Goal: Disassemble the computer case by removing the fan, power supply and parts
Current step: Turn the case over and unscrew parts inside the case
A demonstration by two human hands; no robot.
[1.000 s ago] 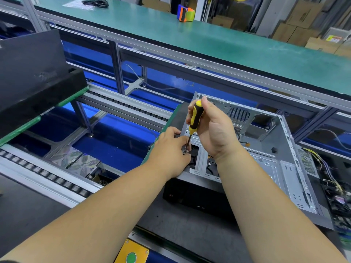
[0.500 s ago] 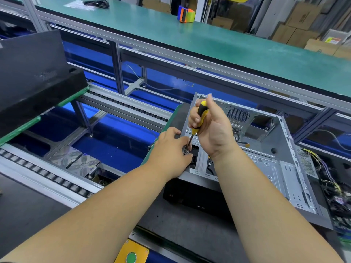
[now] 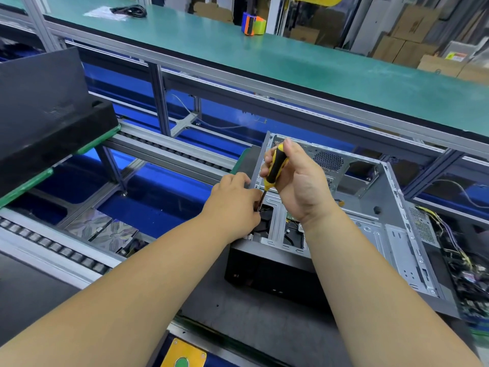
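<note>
The computer case, an open grey sheet-metal chassis with a black front panel, lay on its side on the dark mat of the near counter, beside the roller conveyor. Your right hand was wrapped around the yellow-and-black handle of a screwdriver, its shaft angled down toward the near-left corner of the frame. Your left hand had its fingers curled in close at the tip, seemingly steadying the shaft or the fastener, though what exactly they pinched was hidden. A black part, possibly the fan, showed in the opening just below. You seemed to be working a screw loose there, early in the job, since other parts still sat inside. To do this well, you needed to keep the shaft in line with the screw, press down firmly as you turned so the tip did not cam out, and keep your left fingertips clear of the blade while ready to catch the screw before it dropped into the case.
</note>
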